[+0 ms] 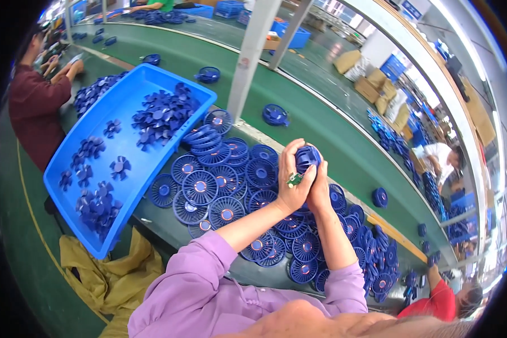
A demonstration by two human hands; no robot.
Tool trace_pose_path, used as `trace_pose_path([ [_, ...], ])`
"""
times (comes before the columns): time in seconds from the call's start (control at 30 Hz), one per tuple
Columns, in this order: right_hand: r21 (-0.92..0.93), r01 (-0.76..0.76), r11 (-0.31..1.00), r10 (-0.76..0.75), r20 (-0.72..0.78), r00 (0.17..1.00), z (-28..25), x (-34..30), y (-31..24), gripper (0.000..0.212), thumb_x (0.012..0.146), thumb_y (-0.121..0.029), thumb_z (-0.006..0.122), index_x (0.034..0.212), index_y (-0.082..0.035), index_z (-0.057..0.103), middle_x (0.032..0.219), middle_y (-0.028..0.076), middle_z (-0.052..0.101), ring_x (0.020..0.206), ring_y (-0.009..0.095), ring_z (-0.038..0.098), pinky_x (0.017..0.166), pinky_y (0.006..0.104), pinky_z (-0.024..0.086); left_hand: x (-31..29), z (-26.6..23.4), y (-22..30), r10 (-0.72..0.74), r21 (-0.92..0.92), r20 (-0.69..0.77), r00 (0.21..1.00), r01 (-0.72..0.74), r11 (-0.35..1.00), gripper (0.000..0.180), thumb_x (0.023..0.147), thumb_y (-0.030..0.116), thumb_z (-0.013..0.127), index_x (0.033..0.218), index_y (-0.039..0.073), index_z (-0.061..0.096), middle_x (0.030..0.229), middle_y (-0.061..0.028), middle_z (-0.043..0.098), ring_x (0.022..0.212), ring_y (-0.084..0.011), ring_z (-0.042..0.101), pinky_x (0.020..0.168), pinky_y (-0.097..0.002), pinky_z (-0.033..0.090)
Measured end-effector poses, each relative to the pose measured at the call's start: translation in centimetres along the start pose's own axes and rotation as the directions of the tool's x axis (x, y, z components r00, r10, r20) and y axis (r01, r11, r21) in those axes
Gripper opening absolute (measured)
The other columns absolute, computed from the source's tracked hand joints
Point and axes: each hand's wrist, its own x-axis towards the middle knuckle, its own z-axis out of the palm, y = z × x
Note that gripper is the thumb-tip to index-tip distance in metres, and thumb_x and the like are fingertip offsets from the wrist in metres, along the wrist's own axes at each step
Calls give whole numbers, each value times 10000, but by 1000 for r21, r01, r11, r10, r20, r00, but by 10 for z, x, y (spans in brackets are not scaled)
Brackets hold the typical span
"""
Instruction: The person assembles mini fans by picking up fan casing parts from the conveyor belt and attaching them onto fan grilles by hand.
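Note:
Both my hands are raised over the bench, closed around a small dark blue fan housing (307, 157). My left hand (290, 183) wraps its left side and my right hand (321, 188) presses it from the right. By my left thumb a small green circuit board (294, 179) sticks out; how it joins the housing is hidden. Under my wrists lie many round blue fan grilles (226, 212), several with copper-coloured rings at their centres. To the left, a bright blue tray (130, 186) holds piles of dark blue fan blades (164, 112).
Beyond the bench runs a green conveyor belt (343, 163) carrying scattered blue fan housings (275, 114). A metal post (248, 67) stands at the bench's far edge. A person in maroon (36, 112) sits at left, another in red (434, 298) at lower right. Yellowish cloth (112, 276) lies below the tray.

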Motion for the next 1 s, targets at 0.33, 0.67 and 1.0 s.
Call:
trace_pose_path([
  [0.33, 333, -414, 847, 378, 171, 910, 0, -8, -34, 729, 971, -633, 222, 1370, -47, 392, 1300, 122, 519, 1179, 232, 539, 983, 382, 455, 13, -15, 2, 155, 165, 198, 968, -188, 968, 544, 801, 247, 650, 1254, 15, 457, 1232, -199, 519, 1125, -359, 504, 1011, -451, 357],
  [0.67, 363, 18, 932, 17, -93, 996, 45, -4, -17, 506, 1006, -340, 330, 1409, -38, 378, 1374, 113, 437, 1287, 207, 405, 1103, 343, 281, 20, -17, -4, 141, 19, 74, 987, -143, 990, 370, 832, 195, 580, 1148, 13, 512, 1154, -176, 526, 1077, -328, 511, 970, -430, 400],
  [1.0, -270, -5, 963, 14, 32, 999, -24, 43, 15, 509, 988, -384, 457, 1308, 9, 502, 1301, 151, 521, 1215, 229, 478, 1058, 340, 343, 5, -18, -44, -217, 293, 268, 939, 135, 947, 631, 892, 306, 608, 1370, -24, 359, 1339, -267, 421, 1244, -417, 409, 1052, -479, 326],
])
